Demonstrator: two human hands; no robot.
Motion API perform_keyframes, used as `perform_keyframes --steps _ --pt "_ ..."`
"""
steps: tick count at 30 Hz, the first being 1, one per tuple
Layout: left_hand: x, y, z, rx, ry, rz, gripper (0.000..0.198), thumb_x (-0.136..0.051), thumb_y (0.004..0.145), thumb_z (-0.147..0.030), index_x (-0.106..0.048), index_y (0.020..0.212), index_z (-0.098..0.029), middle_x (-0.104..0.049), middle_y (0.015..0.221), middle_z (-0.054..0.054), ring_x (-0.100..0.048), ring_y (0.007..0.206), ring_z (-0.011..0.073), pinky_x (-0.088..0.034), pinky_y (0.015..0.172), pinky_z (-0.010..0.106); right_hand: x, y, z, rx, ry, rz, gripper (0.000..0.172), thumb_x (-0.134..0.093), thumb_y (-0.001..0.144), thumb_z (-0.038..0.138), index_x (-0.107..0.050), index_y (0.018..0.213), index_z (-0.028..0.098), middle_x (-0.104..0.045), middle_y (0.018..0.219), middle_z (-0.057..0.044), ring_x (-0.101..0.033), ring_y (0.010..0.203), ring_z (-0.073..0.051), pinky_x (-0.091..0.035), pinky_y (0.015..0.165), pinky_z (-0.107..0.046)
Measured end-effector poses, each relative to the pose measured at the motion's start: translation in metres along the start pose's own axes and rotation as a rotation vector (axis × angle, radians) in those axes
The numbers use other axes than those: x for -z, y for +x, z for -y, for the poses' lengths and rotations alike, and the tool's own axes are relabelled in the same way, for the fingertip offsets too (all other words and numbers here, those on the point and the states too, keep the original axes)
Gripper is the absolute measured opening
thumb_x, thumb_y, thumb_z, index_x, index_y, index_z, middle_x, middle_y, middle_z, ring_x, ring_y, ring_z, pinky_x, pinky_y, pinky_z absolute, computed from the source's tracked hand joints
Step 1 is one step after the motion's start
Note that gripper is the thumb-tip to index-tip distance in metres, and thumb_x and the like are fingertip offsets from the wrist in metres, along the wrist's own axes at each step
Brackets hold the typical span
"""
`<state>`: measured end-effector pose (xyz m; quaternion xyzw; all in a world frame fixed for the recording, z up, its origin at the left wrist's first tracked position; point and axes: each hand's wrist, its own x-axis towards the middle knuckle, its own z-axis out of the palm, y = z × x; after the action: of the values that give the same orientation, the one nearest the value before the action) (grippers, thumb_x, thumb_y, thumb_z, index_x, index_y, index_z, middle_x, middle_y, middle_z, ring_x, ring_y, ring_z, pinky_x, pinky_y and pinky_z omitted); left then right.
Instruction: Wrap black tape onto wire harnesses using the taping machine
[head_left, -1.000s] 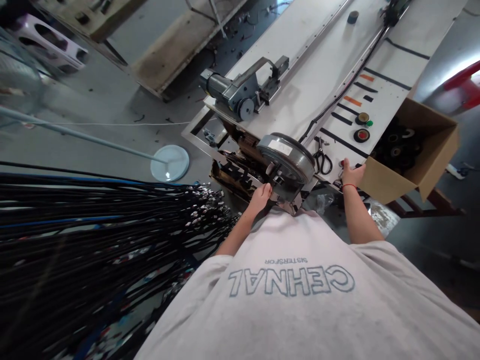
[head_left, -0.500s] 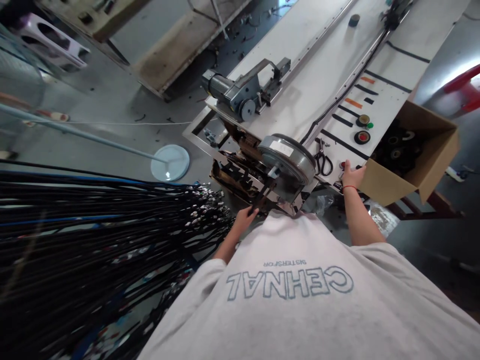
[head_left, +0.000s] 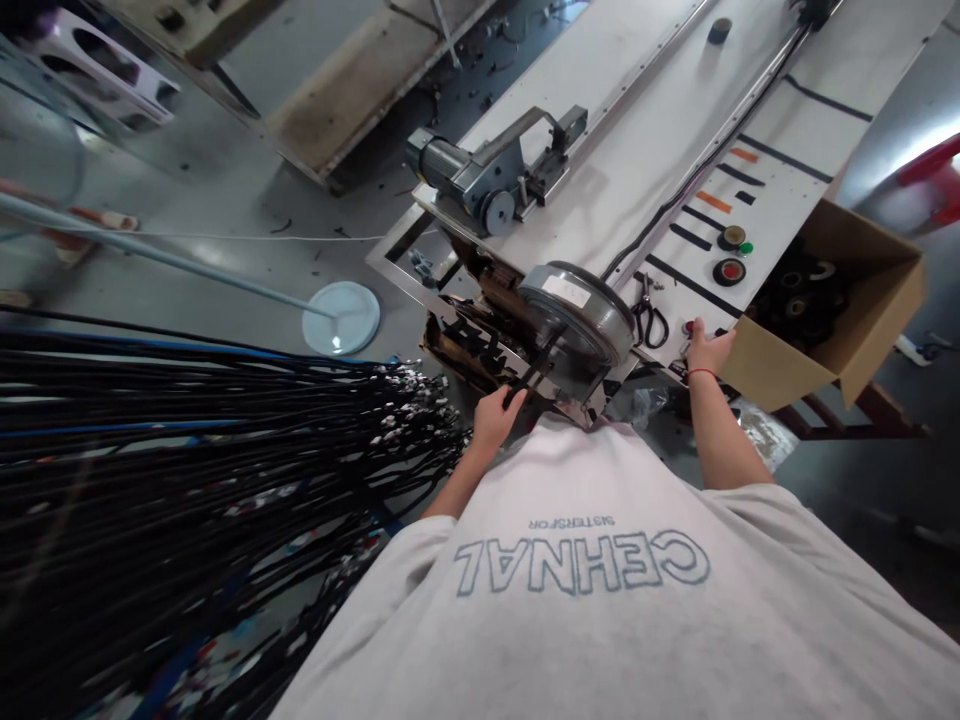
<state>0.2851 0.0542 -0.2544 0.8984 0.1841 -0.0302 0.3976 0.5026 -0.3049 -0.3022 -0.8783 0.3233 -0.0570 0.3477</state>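
My left hand is closed around a black cable in front of the round taping wheel. From there the cable leads up into the wheel, and a long black cable bundle lies beyond it along the worktable. At the table's front edge, my right hand rests with fingers apart, its fingertips beside a small red button. Scissors with black handles lie between the wheel and my right hand. What the palm side of my right hand touches is hidden.
A cardboard box with black tape rolls stands right. Farther up the table are a red button, a green one and tape strips. A motor unit sits left of the wheel. Many black cables hang at left.
My left hand has moved up and right, closer to the wheel, with the cable. The white piece at the wheel's front is no longer visible there. My right hand stays by the red button.
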Motion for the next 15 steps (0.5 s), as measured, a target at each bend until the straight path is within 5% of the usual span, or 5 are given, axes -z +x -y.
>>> perform_keyframes --steps 10,15 --pt "-0.02 0.037 -0.029 -0.054 0.008 0.03 0.029 -0.055 0.089 -0.042 -0.063 0.074 -0.018 -0.062 0.066 0.004 -0.057 0.066 0.0177 -0.038 0.064 0.026 0.001 -0.002 0.0 0.0 -0.001 0.008 0.083 -0.059 0.085 0.052 -0.031 0.144 0.001 -0.04 0.147 -0.028 -0.038 0.14 -0.034 -0.03 0.114 -0.048" --pt "-0.029 0.047 -0.023 -0.029 0.054 -0.007 0.024 -0.057 0.087 -0.039 -0.067 0.082 -0.018 -0.067 0.072 0.007 -0.061 0.07 0.021 -0.039 0.065 0.027 0.0 -0.002 -0.002 0.005 0.02 -0.002 0.086 -0.06 0.082 0.058 -0.033 0.144 0.004 -0.042 0.147 -0.026 -0.04 0.138 -0.033 -0.03 0.114 -0.047"
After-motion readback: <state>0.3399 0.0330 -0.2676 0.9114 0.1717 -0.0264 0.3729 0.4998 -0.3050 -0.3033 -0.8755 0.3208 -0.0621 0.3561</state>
